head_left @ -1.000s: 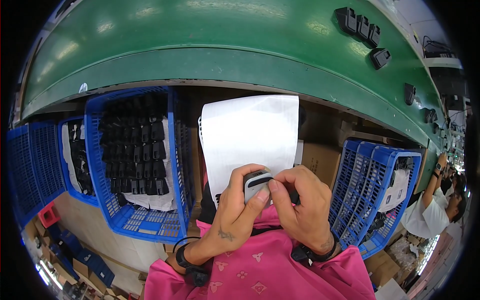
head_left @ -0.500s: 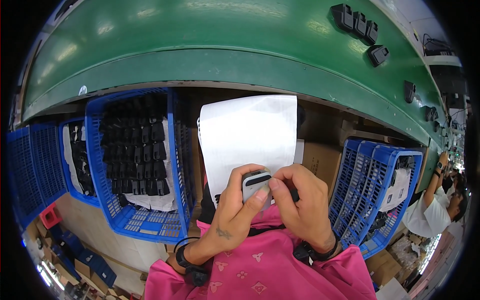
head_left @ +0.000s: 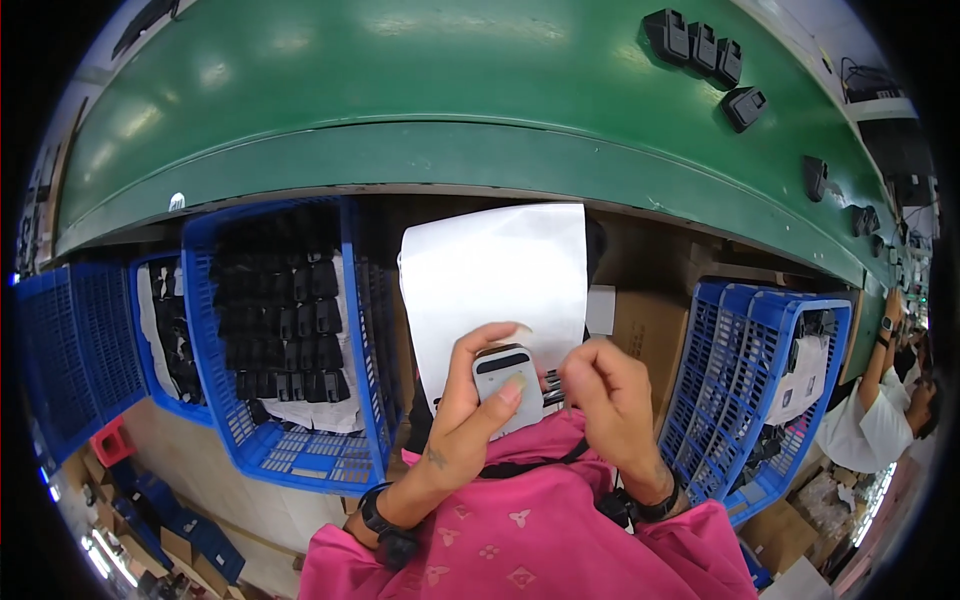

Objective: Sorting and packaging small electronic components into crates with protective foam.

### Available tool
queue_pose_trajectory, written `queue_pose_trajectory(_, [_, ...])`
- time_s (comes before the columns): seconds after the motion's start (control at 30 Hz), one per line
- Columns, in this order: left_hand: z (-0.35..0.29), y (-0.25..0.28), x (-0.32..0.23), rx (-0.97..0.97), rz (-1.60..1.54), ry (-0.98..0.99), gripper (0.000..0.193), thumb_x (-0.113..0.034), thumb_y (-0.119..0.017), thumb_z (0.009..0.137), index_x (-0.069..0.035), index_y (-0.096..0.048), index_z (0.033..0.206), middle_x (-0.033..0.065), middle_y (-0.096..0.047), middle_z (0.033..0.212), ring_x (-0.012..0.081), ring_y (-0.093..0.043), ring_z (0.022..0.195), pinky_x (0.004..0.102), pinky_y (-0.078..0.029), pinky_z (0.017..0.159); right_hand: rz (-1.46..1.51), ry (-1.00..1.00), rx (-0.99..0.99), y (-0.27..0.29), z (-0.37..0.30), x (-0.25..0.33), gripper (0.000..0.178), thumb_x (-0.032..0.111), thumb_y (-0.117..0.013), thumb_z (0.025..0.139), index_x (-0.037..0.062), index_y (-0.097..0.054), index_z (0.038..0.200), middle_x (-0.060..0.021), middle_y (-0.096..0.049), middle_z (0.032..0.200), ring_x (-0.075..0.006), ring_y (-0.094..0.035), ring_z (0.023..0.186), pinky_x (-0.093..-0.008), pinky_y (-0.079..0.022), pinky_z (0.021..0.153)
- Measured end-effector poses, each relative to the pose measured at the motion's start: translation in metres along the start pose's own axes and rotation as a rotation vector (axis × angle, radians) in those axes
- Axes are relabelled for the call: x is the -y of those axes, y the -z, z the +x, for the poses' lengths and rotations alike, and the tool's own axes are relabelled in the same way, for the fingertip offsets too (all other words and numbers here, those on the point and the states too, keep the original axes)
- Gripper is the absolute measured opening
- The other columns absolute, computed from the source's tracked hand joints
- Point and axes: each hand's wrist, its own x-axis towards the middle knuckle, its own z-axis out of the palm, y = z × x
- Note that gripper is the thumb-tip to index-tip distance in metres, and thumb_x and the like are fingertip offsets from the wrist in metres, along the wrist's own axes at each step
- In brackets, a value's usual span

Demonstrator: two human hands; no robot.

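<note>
Device [head_left: 493, 380] sits clasped in the left hand [head_left: 463, 412], right hand [head_left: 614, 398] curled nearby, contents unclear.

Before you, the green bench [head_left: 380, 75] carries three black plastic pieces [head_left: 702, 48] in a row, a fourth piece [head_left: 743, 108] near them, and more dark pieces [head_left: 816, 179] farther right.
</note>
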Motion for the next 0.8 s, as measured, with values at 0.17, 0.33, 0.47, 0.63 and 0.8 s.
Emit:
queue_pose_trajectory(0.17, [0.003, -0.01, 0.002, -0.041, 0.025, -0.259, 0.047, -0.018, -0.052, 0.096, -0.01, -0.028, 0.135, 0.0193, -0.053, 0.116, 0.0276, -0.05, 0.117, 0.041, -0.038, 0.102, 0.103, 0.064, 0.229, -0.011, -0.001, 0.004, 0.019, 0.009, -0.064, 0.086, -0.0031, -0.056, 0.099, -0.0034, -0.059, 0.085, -0.0061, -0.053, 0.073, -0.0213, -0.044, 0.065])
queue_pose_trajectory(0.33, [0.007, -0.011, -0.004, 0.017, 0.013, -0.376, 0.043, -0.013, -0.047, 0.097, -0.008, -0.024, 0.133, 0.0276, -0.04, 0.138, 0.0331, -0.033, 0.136, 0.044, -0.028, 0.11, 0.452, -0.004, 0.244, -0.015, 0.007, 0.007, 0.028, 0.01, -0.068, 0.086, -0.0065, -0.057, 0.104, -0.0078, -0.064, 0.089, -0.0081, -0.062, 0.079, -0.0219, -0.049, 0.067])
queue_pose_trajectory(0.47, [0.005, -0.015, -0.003, -0.043, -0.076, -0.296, 0.042, -0.02, -0.05, 0.097, -0.014, -0.027, 0.131, 0.0293, -0.038, 0.141, 0.0322, -0.043, 0.128, 0.0421, -0.039, 0.103, 0.639, -0.063, 0.294, -0.012, 0.011, 0.015, 0.031, 0.005, -0.064, 0.087, -0.0082, -0.054, 0.113, -0.0086, -0.062, 0.101, -0.009, -0.06, 0.09, -0.0212, -0.049, 0.072])
queue_pose_trajectory(0.63, [0.015, 0.007, -0.027, 0.146, 0.054, -0.145, 0.048, -0.043, -0.053, 0.094, -0.009, -0.037, 0.123, 0.028, -0.044, 0.135, 0.0311, -0.053, 0.119, 0.0411, -0.05, 0.088, 0.476, -0.044, 0.22, 0.004, 0.009, 0.016, 0.041, 0.014, -0.069, 0.077, -0.0051, -0.059, 0.112, -0.0084, -0.063, 0.095, -0.0127, -0.061, 0.082, -0.0255, -0.049, 0.071])
queue_pose_trajectory(0.8, [0.034, 0.004, -0.081, 0.473, 0.685, 0.007, 0.057, -0.033, -0.062, 0.088, -0.004, -0.041, 0.132, 0.0136, -0.061, 0.106, 0.0224, -0.065, 0.084, 0.0317, -0.052, 0.073, -0.221, 0.334, 0.399, 0.022, 0.019, 0.056, 0.039, 0.007, -0.074, 0.069, -0.0007, -0.064, 0.106, -0.0128, -0.062, 0.088, -0.0173, -0.061, 0.072, -0.0267, -0.049, 0.068])
